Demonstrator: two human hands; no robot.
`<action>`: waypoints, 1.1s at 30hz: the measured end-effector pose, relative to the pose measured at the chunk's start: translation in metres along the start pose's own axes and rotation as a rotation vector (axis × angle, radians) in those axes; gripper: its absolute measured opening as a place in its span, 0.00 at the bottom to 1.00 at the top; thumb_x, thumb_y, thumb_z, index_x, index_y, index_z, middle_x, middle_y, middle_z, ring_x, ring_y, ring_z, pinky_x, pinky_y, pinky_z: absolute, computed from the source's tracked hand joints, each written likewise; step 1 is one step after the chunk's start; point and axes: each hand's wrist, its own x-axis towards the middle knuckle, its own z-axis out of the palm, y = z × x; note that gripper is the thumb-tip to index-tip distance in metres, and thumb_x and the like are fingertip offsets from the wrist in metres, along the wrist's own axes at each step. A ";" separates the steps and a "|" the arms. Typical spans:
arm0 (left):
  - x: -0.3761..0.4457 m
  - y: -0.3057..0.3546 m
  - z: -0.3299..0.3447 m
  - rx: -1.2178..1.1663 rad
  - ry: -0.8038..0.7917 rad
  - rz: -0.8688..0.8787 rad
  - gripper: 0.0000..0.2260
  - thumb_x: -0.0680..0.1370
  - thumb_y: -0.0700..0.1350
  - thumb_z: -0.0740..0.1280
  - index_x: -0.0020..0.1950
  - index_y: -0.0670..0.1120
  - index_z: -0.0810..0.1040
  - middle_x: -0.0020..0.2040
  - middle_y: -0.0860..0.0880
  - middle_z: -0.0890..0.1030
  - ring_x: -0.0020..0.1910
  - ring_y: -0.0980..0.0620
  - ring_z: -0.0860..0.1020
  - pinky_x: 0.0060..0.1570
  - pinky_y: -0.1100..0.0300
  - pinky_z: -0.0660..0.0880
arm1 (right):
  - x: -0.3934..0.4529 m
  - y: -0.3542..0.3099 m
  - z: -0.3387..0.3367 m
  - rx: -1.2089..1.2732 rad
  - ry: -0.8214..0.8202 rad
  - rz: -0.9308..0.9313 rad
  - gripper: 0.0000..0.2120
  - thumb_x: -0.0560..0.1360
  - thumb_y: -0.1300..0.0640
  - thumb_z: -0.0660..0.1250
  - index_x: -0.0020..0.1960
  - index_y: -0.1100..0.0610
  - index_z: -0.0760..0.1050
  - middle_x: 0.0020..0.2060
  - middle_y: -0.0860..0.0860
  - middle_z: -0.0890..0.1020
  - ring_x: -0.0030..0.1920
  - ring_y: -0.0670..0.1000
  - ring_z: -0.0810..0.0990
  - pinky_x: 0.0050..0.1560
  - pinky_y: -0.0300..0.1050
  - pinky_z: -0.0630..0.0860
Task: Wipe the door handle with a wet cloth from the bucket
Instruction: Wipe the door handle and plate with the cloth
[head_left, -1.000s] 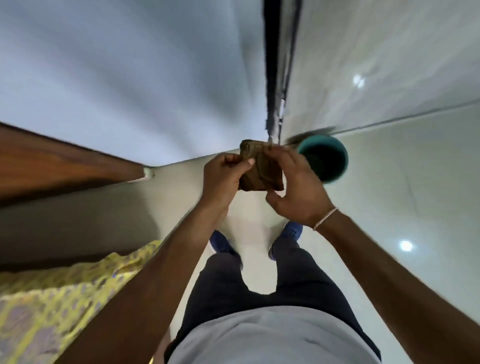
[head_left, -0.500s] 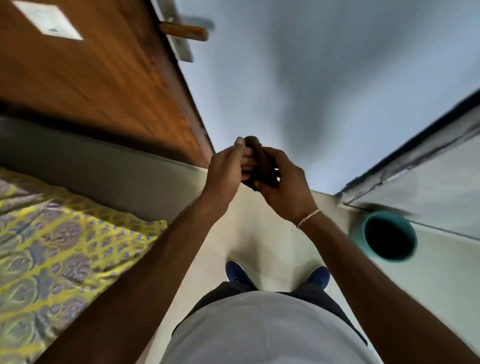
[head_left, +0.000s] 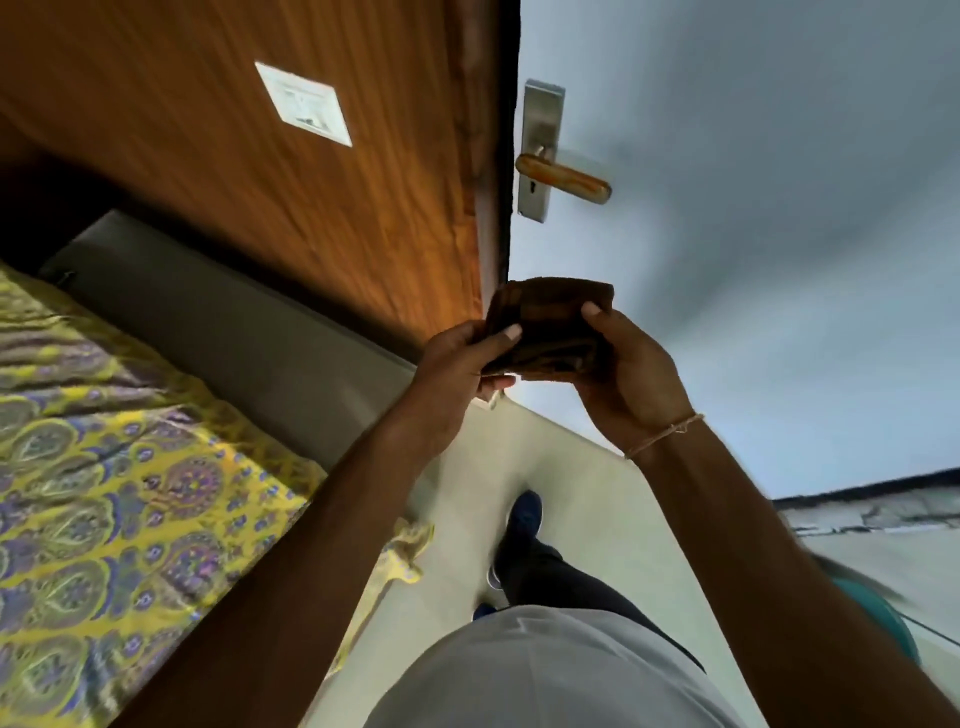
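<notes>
Two hands are raised together in front of the body, clamped on a folded brown cloth (head_left: 550, 327): the left hand (head_left: 457, 374) pinches its left edge with thumb on top, the right hand (head_left: 631, 376) cups its right side, thumb on the upper corner. Compared with half a second ago, the cloth is now opened flat rather than bunched, and the teal bucket (head_left: 878, 618) has slid to the lower right edge. Farther off, the door handle (head_left: 563, 177) is seen above the cloth, untouched, beside the wooden door's (head_left: 270, 171) edge.
</notes>
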 end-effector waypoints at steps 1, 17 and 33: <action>0.011 0.004 -0.001 -0.032 -0.005 -0.005 0.12 0.84 0.45 0.72 0.64 0.42 0.84 0.61 0.40 0.87 0.59 0.44 0.87 0.55 0.57 0.83 | 0.012 0.001 0.004 0.028 -0.046 0.027 0.22 0.87 0.55 0.64 0.78 0.65 0.72 0.71 0.66 0.80 0.71 0.67 0.80 0.71 0.66 0.80; 0.186 0.048 -0.011 0.365 0.237 0.244 0.06 0.81 0.43 0.76 0.57 0.45 0.83 0.51 0.51 0.85 0.52 0.52 0.83 0.58 0.56 0.79 | 0.135 -0.068 0.013 -0.641 0.328 -0.516 0.16 0.77 0.68 0.72 0.60 0.53 0.85 0.51 0.53 0.89 0.52 0.56 0.89 0.54 0.65 0.87; 0.223 0.081 -0.059 0.929 0.239 1.274 0.28 0.76 0.35 0.75 0.76 0.35 0.74 0.75 0.35 0.76 0.75 0.37 0.75 0.73 0.43 0.74 | 0.194 -0.033 0.078 -1.692 0.471 -0.798 0.31 0.79 0.40 0.65 0.77 0.54 0.77 0.76 0.57 0.77 0.80 0.62 0.71 0.78 0.62 0.68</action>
